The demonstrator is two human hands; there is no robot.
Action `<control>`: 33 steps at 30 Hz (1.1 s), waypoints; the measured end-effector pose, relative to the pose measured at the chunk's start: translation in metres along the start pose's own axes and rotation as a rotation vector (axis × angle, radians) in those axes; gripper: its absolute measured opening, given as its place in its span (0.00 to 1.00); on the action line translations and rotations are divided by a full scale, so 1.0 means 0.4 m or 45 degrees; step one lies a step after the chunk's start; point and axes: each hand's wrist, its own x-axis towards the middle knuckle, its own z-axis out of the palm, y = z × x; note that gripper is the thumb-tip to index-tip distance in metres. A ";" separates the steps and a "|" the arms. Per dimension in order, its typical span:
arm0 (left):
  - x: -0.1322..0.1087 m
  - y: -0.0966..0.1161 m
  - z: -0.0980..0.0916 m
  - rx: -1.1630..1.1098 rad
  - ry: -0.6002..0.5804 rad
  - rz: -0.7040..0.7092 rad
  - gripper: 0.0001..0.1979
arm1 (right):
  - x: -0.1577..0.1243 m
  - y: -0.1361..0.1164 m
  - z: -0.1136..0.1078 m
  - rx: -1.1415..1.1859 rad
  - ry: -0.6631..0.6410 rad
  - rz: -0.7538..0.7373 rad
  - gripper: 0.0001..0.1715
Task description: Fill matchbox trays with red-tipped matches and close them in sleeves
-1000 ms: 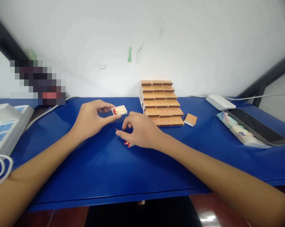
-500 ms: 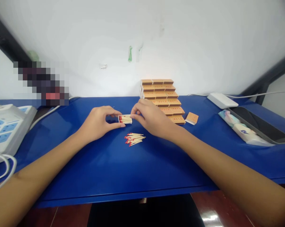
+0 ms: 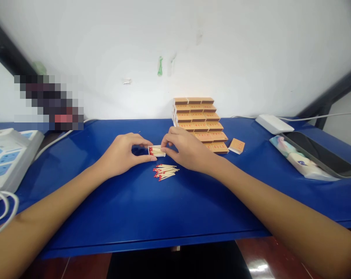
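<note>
My left hand (image 3: 128,153) grips the left end of a small white matchbox tray (image 3: 160,155) between thumb and fingers. Red-headed matches (image 3: 155,150) lie in the tray with their heads to the left. At the tray's right end, the thumb and forefinger of my right hand (image 3: 187,149) are pinched together on the ends of matches; how many is hidden. Just in front of the tray, a loose pile of matches (image 3: 166,171) rests on the blue table (image 3: 152,209), its red heads also facing left.
Behind my right hand, matchboxes (image 3: 197,118) are stacked like steps against the wall. An orange matchbox sleeve (image 3: 237,145) lies right of them. Farther right are a white device (image 3: 274,124), a phone (image 3: 320,153) and a soft packet (image 3: 301,161). A power strip (image 3: 9,159) stands at the left.
The tray and my left hand have shifted slightly right and toward me. My right hand has lowered a little, its fingertips now at the matches in the tray. The loose pile looks the same.
</note>
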 end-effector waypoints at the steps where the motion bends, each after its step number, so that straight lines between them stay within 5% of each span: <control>1: 0.000 0.001 0.001 0.002 -0.013 0.005 0.20 | -0.002 0.001 -0.004 -0.003 -0.013 0.000 0.06; 11: 0.003 -0.019 -0.013 0.037 0.023 -0.111 0.18 | -0.005 0.003 -0.026 -0.130 0.158 0.058 0.04; 21: 0.005 -0.010 -0.035 0.073 0.185 -0.208 0.17 | -0.005 0.011 -0.035 -0.195 0.147 0.047 0.05; 33: 0.003 -0.012 -0.023 0.059 0.059 -0.128 0.18 | -0.026 0.005 -0.095 0.168 -0.436 0.049 0.11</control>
